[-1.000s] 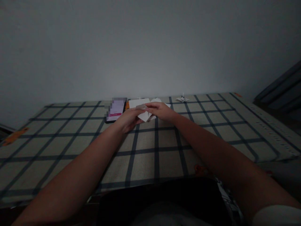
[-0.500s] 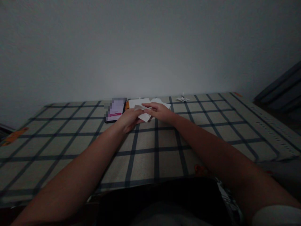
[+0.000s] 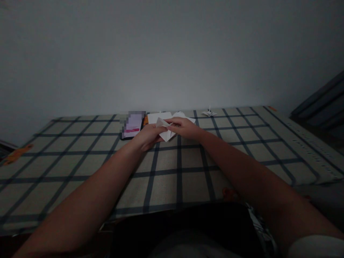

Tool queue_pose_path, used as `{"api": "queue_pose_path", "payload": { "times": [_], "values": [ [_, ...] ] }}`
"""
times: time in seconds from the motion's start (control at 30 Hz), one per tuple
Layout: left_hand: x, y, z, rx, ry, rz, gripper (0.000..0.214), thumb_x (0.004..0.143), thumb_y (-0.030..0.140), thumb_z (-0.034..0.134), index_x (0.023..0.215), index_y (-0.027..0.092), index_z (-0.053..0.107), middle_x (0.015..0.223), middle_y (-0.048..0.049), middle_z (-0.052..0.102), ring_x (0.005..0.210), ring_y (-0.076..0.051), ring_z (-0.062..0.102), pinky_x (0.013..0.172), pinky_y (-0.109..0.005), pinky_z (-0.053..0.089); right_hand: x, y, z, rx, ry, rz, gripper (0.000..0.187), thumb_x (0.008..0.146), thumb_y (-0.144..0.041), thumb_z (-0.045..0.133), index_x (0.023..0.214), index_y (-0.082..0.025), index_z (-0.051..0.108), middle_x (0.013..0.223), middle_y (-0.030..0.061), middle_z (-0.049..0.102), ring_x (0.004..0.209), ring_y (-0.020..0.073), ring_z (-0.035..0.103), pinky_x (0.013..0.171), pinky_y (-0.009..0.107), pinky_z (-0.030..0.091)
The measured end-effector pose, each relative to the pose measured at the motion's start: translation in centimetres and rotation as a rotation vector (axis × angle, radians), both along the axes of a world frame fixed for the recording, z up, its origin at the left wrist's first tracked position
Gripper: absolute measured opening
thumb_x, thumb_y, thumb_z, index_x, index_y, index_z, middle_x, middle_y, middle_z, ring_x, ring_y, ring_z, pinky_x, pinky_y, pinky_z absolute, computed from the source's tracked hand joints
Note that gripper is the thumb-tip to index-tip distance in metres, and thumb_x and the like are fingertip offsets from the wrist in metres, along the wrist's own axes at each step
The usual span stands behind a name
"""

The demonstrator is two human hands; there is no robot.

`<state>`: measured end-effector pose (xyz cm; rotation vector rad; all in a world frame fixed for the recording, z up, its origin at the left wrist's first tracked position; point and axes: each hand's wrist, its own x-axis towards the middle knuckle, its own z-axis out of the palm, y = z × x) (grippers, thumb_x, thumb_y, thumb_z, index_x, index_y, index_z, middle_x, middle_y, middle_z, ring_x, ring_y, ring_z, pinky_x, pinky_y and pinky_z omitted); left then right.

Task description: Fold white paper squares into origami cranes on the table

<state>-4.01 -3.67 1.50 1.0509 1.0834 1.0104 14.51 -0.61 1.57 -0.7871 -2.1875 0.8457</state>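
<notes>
A small folded piece of white paper (image 3: 166, 135) is held between my two hands, just above the far half of the table. My left hand (image 3: 149, 136) grips its left side, thumb on top and fingers beneath. From the right, my right hand (image 3: 185, 127) is closed on the same paper, with its thumb near the middle crease. One corner points down towards me and another flap stands up at the upper left. Behind the hands lie white paper sheets (image 3: 158, 117), partly covered by them.
A phone or tablet (image 3: 133, 125) with a lit, partly blurred screen lies left of the hands. To the right, a folded paper crane (image 3: 209, 113) rests near the wall (image 3: 172, 53). A checked cloth (image 3: 166, 179) covers the table.
The folded paper has been turned and opened a little between my fingers, so its upper-left flap stands higher and the front corner looks wider. Both hands stay in nearly the same place.
</notes>
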Motion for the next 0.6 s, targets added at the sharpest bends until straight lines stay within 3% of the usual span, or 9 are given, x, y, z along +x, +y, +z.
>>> {"api": "queue_pose_path", "payload": {
  "times": [0.33, 0.6],
  "values": [
    [0.6, -0.7, 0.9, -0.062, -0.094, 0.002, 0.017, 0.074, 0.003, 0.067, 0.087, 0.013, 0.071, 0.089, -0.0095, 0.073, 0.083, -0.017, 0.069, 0.075, -0.023, 0.058, -0.4, 0.4, -0.8, -0.123, 0.129, 0.035, 0.032, 0.092, -0.031, 0.054, 0.12, -0.016, 0.061, 0.116, 0.0103, 0.066, 0.102, 0.0182, 0.064, 0.09, 0.031, 0.052],
    [0.9, -1.1, 1.4, -0.06, -0.144, -0.011, 0.019, 0.074, 0.002, 0.066, 0.089, 0.012, 0.07, 0.091, -0.0094, 0.073, 0.085, -0.017, 0.07, 0.082, -0.025, 0.058, -0.4, 0.3, -0.5, -0.083, 0.125, 0.002, 0.029, 0.093, -0.03, 0.052, 0.118, -0.018, 0.062, 0.115, 0.0087, 0.066, 0.103, 0.018, 0.062, 0.089, 0.029, 0.053]
  ]
}}
